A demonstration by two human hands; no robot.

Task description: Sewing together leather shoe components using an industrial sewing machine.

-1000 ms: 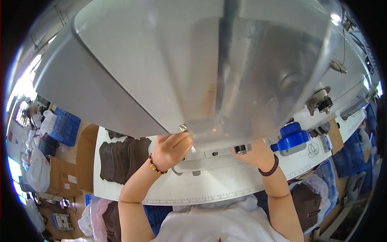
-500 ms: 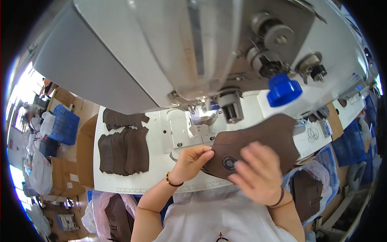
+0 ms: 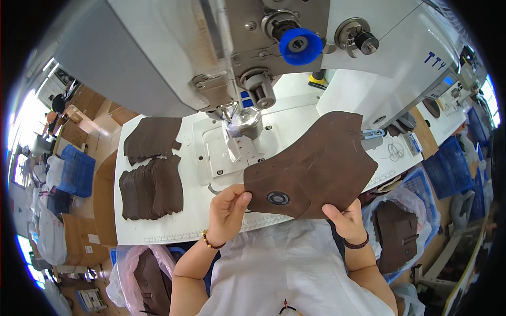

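A dark brown, leather-like panel (image 3: 316, 168) is held spread over the near edge of the desk (image 3: 142, 230), right of its middle, in front of a sewing machine (image 3: 363, 95). Its left end, by the lower corner, is pinched between the thumb and fingers of the left hand (image 3: 228, 211); its lower edge is gripped farther right by the right hand (image 3: 349, 222), with the thumb laid on top and the fingers mostly hidden beneath. The face with the round dark badge (image 3: 278, 198) is turned upward, and the badge is left uncovered by both hands. For good handling, the panel is best supported by its edges, as here, since a sharp bend across the badge could probably be pressed into a crease. Both sides are best held level, under light tension only, so that the outline is not pulled out of shape. Whether the underside is touching the desk cannot be told. Clearance is also worth minding: the panel's left end is seen just beside the machine's pale plate (image 3: 213, 158), and its far right end near a blue clip-like piece (image 3: 373, 134) toward the desk's right edge. A front stack (image 3: 152, 188) and a rear stack (image 3: 153, 138) of brown pieces are set along the desk's left edge, well apart from the panel.
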